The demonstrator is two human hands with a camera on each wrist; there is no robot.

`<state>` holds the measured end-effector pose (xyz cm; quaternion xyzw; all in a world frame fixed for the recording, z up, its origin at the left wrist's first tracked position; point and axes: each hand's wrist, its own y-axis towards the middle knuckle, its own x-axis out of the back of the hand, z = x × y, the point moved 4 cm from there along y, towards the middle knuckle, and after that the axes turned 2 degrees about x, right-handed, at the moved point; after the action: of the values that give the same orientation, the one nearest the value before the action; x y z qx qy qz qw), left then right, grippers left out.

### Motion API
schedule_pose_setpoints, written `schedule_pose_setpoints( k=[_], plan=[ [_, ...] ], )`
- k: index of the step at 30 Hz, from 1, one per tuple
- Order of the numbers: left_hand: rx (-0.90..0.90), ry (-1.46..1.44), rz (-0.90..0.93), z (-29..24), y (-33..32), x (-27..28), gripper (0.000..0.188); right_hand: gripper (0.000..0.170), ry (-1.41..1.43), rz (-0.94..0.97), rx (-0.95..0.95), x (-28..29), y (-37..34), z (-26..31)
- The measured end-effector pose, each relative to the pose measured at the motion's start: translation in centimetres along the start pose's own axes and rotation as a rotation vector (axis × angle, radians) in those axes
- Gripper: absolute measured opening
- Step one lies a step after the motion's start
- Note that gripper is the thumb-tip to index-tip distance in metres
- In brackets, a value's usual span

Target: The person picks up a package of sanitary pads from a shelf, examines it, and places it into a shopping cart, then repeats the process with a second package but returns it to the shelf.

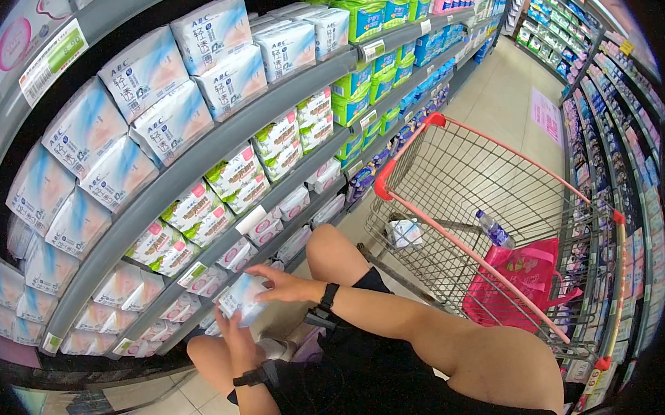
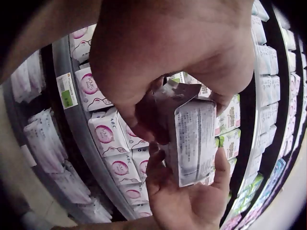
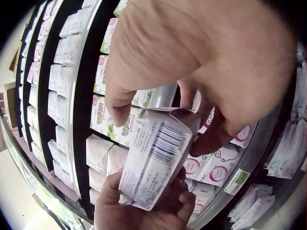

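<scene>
Both hands hold a small white and pale blue pack of sanitary pads (image 1: 240,297) in front of the shelf. My left hand (image 1: 239,343) grips the end nearer me, while my right hand (image 1: 290,287) curls round the opposite end. In the right wrist view, a barcode and fine print cover the pack's side (image 3: 153,160), and its wrapper is folded at the end by my right hand. The left wrist view shows another printed side (image 2: 195,141), with fingers and thumbs of both hands round it. Dark bands sit on both wrists.
Shelves of ABC packs (image 1: 165,123) curve along the left, with green-and-white packs (image 1: 238,177) lower down. A red-trimmed shopping cart (image 1: 438,119) stands at my right, holding a pink bag (image 1: 515,283), a bottle (image 1: 494,229) and a white pack (image 1: 406,233). The tiled aisle (image 1: 486,92) runs ahead.
</scene>
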<state>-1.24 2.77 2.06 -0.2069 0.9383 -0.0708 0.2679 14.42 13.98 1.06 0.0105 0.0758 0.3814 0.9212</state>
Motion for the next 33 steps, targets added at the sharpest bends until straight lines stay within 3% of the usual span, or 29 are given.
schedule_pose_setpoints(
  k=[8, 11, 14, 20, 23, 26, 29, 32, 33],
  plan=[
    [-0.125, 0.188, -0.005, -1.0, -0.6, -1.1, 0.069, 0.06, 0.08, -0.099, -0.134, 0.2, 0.1, -0.7],
    [-0.139, 0.234, 0.035, -1.6, -0.7, -1.7, 0.067, 0.049, 0.032, -0.065, -0.139, 0.2, 0.4, -1.5],
    [-0.104, 0.279, 0.046, -1.9, -1.0, -2.1, 0.065, 0.049, 0.05, -0.003, -0.247, -0.2, -0.4, 1.1],
    [-0.191, 0.368, 0.117, -1.5, -1.0, -2.5, 0.065, 0.068, 0.317, 0.127, -0.745, -0.6, -2.1, 1.9],
    [-0.204, 0.402, 0.107, -1.5, -1.0, -2.4, 0.067, 0.061, 0.36, 0.11, -0.69, -0.3, -1.3, -0.6],
    [-0.21, 0.439, 0.116, -1.1, -0.8, -1.4, 0.069, 0.072, 0.367, 0.121, -0.485, -0.4, -0.9, -0.2],
    [-0.105, 0.361, 0.092, -1.4, -1.2, -2.1, 0.065, 0.053, 0.216, -0.002, -0.338, -0.3, -0.6, -1.0],
    [0.029, 0.217, 0.016, -0.8, -1.2, -1.4, 0.061, 0.063, 0.082, 0.046, -0.247, -0.4, -0.5, -0.3],
    [0.054, 0.185, -0.028, -0.6, -1.0, -1.0, 0.059, 0.066, 0.043, 0.071, -0.312, -0.3, -0.4, -0.7]
  ],
)
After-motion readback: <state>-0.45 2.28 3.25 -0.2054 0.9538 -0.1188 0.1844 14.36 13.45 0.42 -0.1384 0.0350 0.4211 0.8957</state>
